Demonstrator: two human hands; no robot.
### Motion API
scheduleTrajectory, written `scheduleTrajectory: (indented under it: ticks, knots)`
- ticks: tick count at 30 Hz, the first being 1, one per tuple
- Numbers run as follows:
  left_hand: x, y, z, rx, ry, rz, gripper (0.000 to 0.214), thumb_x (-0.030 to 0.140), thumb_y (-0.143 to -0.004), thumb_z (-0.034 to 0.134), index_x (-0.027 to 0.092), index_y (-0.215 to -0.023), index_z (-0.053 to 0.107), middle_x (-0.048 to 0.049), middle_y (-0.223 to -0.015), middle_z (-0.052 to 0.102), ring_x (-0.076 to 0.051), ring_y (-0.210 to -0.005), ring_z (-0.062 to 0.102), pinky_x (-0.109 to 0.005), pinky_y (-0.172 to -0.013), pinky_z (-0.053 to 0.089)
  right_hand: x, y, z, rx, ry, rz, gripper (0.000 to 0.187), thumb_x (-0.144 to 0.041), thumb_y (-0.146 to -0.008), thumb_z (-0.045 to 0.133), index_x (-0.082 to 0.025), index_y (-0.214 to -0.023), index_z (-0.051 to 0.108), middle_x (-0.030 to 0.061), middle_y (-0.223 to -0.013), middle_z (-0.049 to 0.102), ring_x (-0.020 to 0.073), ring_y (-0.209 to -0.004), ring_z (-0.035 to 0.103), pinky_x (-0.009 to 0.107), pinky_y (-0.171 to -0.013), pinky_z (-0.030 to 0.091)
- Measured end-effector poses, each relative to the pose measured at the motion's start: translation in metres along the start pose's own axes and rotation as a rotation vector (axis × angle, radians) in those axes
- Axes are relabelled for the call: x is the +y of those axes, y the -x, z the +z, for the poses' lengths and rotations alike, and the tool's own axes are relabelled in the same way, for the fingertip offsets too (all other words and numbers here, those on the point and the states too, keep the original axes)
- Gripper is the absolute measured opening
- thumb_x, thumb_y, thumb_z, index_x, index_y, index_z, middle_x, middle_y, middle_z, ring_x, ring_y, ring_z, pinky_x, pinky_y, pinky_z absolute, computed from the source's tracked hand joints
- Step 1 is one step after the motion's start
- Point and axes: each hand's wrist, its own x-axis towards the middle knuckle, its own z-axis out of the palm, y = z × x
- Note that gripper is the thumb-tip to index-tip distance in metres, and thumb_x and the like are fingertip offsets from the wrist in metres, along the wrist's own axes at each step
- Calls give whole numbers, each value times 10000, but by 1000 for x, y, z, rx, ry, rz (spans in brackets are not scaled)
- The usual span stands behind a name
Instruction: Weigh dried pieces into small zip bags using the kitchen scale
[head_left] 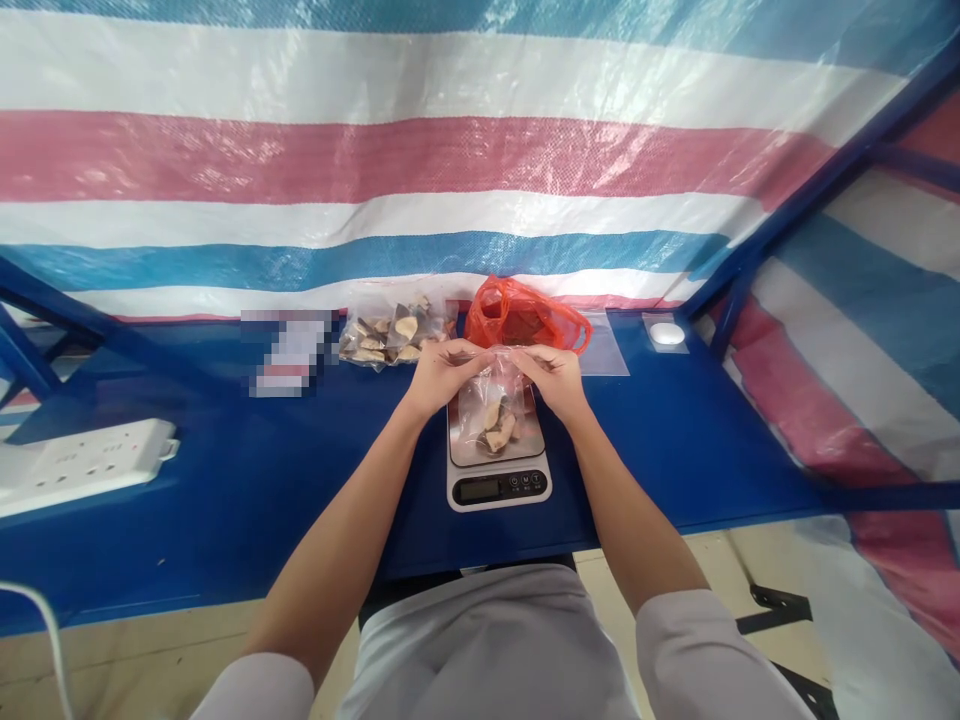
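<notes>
Both hands pinch the top edge of a clear plastic bag (471, 408) that holds several pale, dark-edged dried slices (499, 428). My left hand (448, 372) grips the upper left of the bag's mouth, and my right hand (555, 378) the upper right. The bag rests on, or hangs just over, the plate of a white digital kitchen scale (545, 490); which of the two I cannot tell. Its small display (480, 490) faces me, but no reading can be made out. Just behind my hands lies an open red plastic bag (525, 310), its contents mostly hidden.
Filled clear bags of slices (390, 333) lie left of the red bag. Flat empty bags (607, 345) and a white oval object (666, 335) lie to the right. A white power strip (90, 465) sits at the left of the blue table (262, 500); striped sheeting (375, 160) hangs behind.
</notes>
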Motion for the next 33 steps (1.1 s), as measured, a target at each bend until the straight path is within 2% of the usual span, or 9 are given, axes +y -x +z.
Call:
scheduleTrajectory:
  ticks: [3,7,14,19,25,31,33]
  knots:
    - [1,1,-1,0,-3,-21,350,495,-685,848,154,-742,792,-82,-770,782,-190,-681,694,-303,-671,557,-1,0,0,15,-5,-12,322,-537,-758,765,-217,-768,798,3,-663,727,152,-532,641,295,-542,580]
    - [2,2,1,16,-12,-25,329,470,-688,847,160,-789,809,-85,-818,792,-206,-730,710,-314,-705,568,-2,1,1,-25,12,-44,307,-524,-784,746,-224,-779,807,5,-688,745,157,-555,662,295,-558,595]
    - [-4,3,4,27,-33,27,263,420,-724,807,160,-761,796,-69,-779,782,-179,-691,687,-301,-705,560,-7,4,3,-30,65,-77,287,-486,-816,723,-218,-775,816,-11,-654,736,134,-513,637,262,-509,563]
    - [-5,3,3,24,-6,6,305,454,-702,829,159,-774,799,-78,-806,789,-191,-715,701,-316,-729,575,-5,3,2,-53,71,-67,320,-514,-829,704,-215,-815,817,-3,-696,746,130,-551,641,261,-551,569]
    - [-9,4,-5,66,-19,-6,331,486,-702,837,174,-812,818,-81,-836,797,-220,-762,721,-331,-740,584,-2,1,0,51,75,-18,334,-534,-785,728,-211,-817,807,2,-687,737,144,-534,631,279,-525,557]
    - [-5,7,-3,71,-17,-1,315,484,-709,832,178,-781,818,-78,-803,792,-208,-733,711,-328,-735,576,-3,2,6,27,54,-55,258,-472,-758,754,-235,-843,812,20,-830,789,200,-741,718,327,-707,596]
    - [-5,7,-4,63,-3,-28,322,485,-701,840,178,-798,822,-80,-817,794,-209,-742,711,-330,-744,574,-3,2,7,25,59,-58,247,-466,-752,756,-235,-818,810,21,-823,790,208,-756,718,333,-712,590]
